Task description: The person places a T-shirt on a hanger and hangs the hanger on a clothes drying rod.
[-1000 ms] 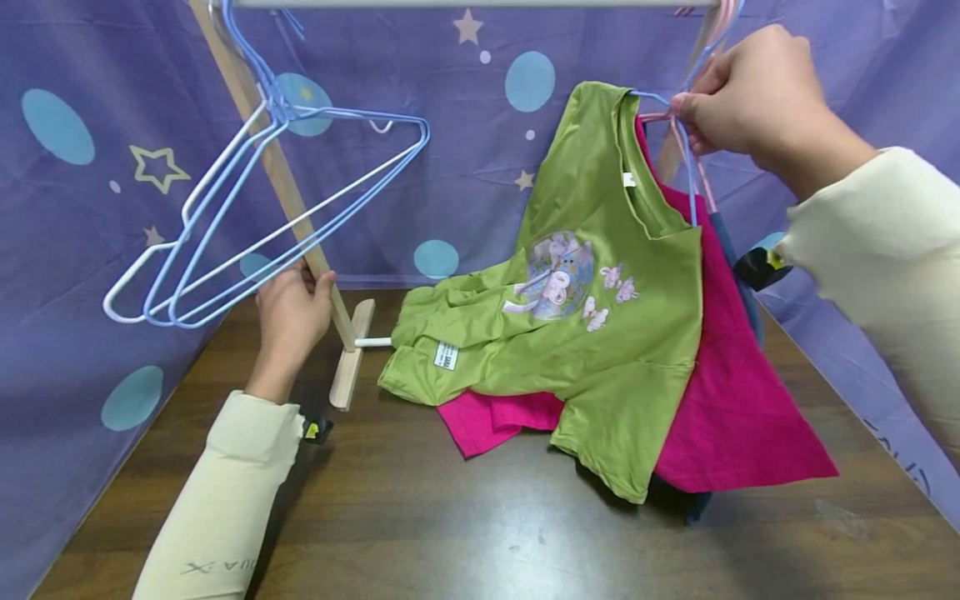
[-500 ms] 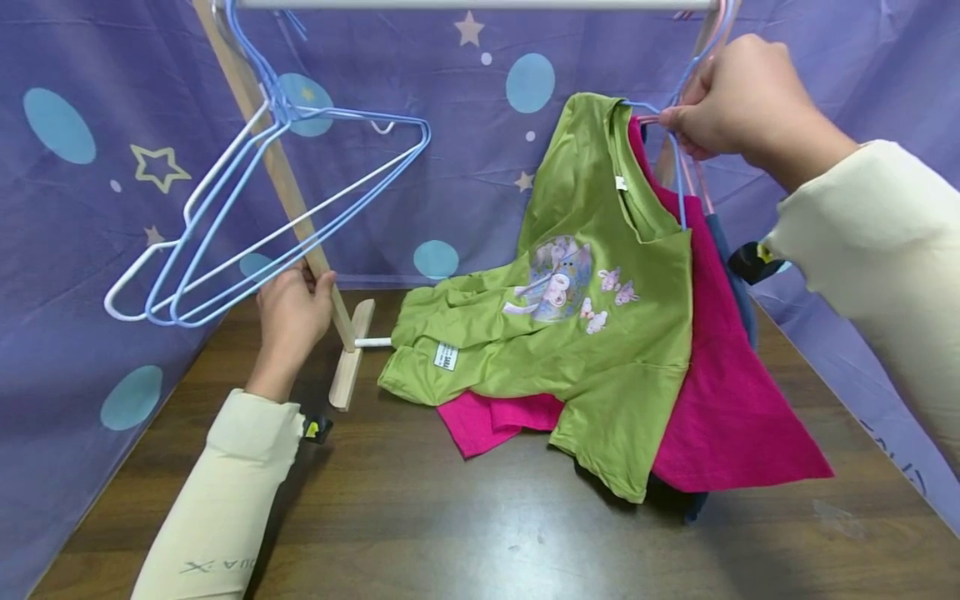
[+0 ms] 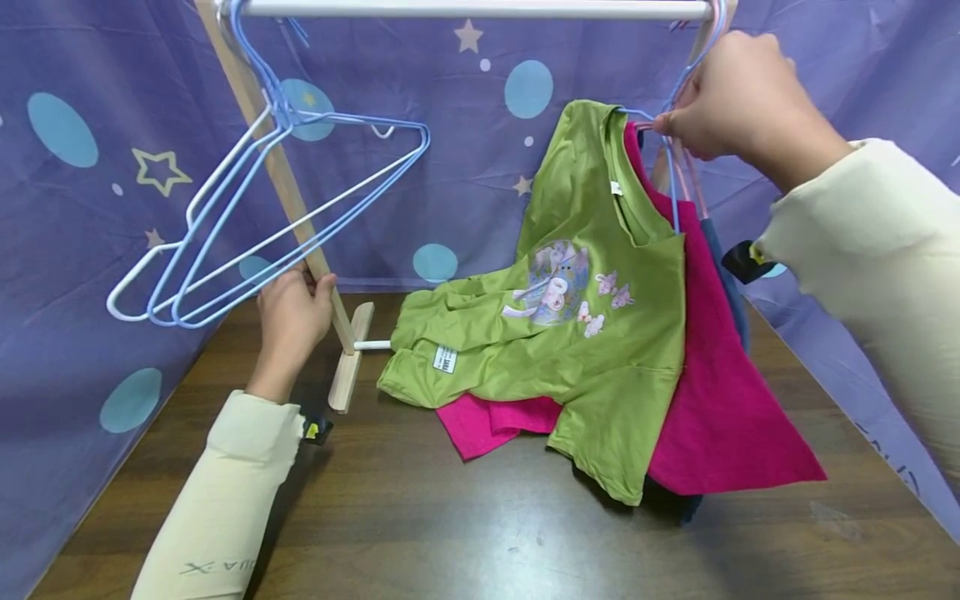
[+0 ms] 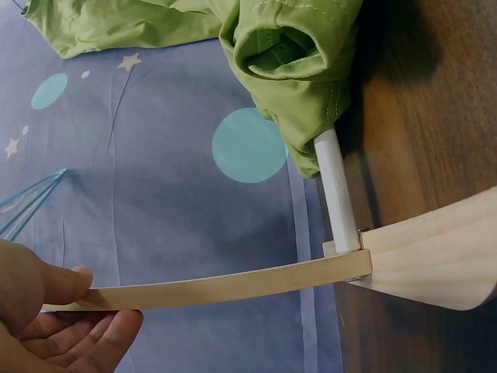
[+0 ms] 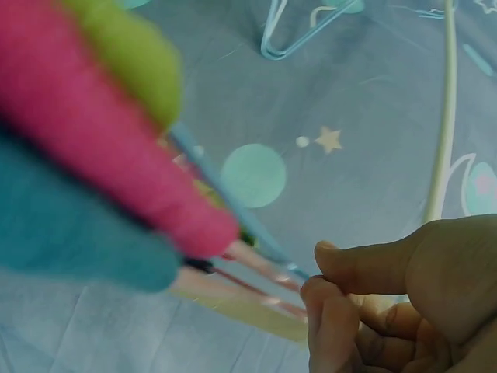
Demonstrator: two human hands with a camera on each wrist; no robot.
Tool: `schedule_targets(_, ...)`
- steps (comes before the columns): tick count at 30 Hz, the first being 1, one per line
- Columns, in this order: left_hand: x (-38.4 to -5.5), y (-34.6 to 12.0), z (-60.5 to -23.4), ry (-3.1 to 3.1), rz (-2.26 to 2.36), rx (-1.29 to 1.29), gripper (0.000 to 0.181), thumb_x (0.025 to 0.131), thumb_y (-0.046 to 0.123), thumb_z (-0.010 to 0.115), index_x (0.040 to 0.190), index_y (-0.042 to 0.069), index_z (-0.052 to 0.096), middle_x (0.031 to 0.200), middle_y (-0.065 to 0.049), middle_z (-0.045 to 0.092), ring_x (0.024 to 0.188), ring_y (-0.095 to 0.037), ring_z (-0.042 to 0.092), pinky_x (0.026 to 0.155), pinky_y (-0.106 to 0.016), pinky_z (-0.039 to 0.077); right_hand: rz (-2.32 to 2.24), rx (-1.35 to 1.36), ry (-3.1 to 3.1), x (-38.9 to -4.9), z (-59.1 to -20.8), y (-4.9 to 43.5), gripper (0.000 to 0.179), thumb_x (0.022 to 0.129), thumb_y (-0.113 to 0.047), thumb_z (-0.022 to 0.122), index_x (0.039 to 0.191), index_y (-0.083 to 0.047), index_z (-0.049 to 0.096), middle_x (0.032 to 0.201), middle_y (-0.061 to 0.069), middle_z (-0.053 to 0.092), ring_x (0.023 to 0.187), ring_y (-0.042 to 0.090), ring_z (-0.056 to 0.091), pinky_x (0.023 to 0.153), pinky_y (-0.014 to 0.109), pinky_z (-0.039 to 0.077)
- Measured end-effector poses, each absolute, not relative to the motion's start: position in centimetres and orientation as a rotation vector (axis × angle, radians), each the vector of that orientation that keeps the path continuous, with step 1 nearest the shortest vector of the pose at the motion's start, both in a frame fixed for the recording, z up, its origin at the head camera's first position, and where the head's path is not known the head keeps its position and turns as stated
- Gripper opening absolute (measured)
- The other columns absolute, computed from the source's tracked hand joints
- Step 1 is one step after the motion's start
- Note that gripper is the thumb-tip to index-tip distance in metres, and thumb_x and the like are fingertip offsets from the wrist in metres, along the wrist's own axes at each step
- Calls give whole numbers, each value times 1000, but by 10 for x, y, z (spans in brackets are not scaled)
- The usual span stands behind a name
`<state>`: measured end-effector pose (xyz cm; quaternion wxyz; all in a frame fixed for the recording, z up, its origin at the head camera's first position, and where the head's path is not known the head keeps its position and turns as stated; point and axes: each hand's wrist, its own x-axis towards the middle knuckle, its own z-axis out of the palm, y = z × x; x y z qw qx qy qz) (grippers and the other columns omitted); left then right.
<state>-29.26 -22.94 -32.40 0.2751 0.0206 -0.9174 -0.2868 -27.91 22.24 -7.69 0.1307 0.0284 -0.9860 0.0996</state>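
Note:
In the head view, my right hand (image 3: 753,104) pinches the neck of a blue hanger (image 3: 673,187) at the rack's right end. A green T-shirt (image 3: 630,333) with a printed rabbit hangs from it, its lower part draped over the low white bar. Behind it hang a magenta garment (image 3: 727,417) and a dark blue garment (image 3: 727,283) on pink hangers (image 3: 697,183). Thumb and fingertips of the right hand meet at the hanger wires (image 5: 272,252) in the right wrist view. My left hand (image 3: 294,321) grips the rack's left wooden post (image 4: 225,286) between thumb and fingers.
Several bare blue and white hangers (image 3: 202,242) hang from the left end of the white top rail (image 3: 480,8), in front of the post. The post's wooden foot (image 3: 351,358) stands on the brown table (image 3: 450,525). A purple patterned curtain (image 3: 465,183) closes off the back.
My right hand has moved left and slightly down, bringing the blue hanger and the green T-shirt's shoulders along. The magenta and dark blue garments have shifted slightly left. My left hand stays on the post.

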Motion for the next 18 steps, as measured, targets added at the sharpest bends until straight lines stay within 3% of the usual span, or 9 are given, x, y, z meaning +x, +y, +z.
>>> schedule_targets(4,-293,-230,-324,-2470,-766,57,34,103,29,60,98,-4,66,93,-25,70,101,-51,56,100,-59,36,282,66,-2854,-277,-73,217,42,94,-43,68,80,-5,81,68,-3,67,115,53,48,94,64,38)
schedule_targets(10,-293,-230,-323,-2467,-773,47,34,103,28,60,99,-5,67,94,-25,70,101,-51,57,99,-59,36,381,62,-2818,-270,-71,206,49,95,-49,65,78,-7,81,56,-10,64,117,38,47,85,49,40)
schedule_targets(13,-294,-230,-324,-2466,-769,41,34,103,28,60,99,-5,67,94,-26,70,100,-51,57,99,-59,37,486,65,-2787,-265,-74,200,49,95,-52,65,73,-11,79,52,-12,63,102,23,59,77,38,41)
schedule_targets(15,-294,-230,-324,-2466,-763,42,33,103,27,61,97,-5,67,93,-26,70,99,-51,57,99,-59,37,589,67,-2771,-262,-77,196,46,95,-51,66,74,-12,78,52,-12,64,82,10,67,75,28,45)
schedule_targets(16,-294,-229,-324,-2466,-761,41,33,103,27,61,97,-5,68,93,-26,70,99,-51,57,99,-59,37,648,71,-2757,-260,-79,194,42,95,-50,68,77,-13,78,53,-11,65,67,4,65,67,24,47)
schedule_targets(18,-294,-229,-325,-2468,-757,42,33,103,26,61,96,-5,67,93,-26,70,99,-51,57,99,-59,37,734,89,-2735,-257,-84,190,39,94,-48,69,84,-11,79,54,-10,66,56,2,66,63,20,48)
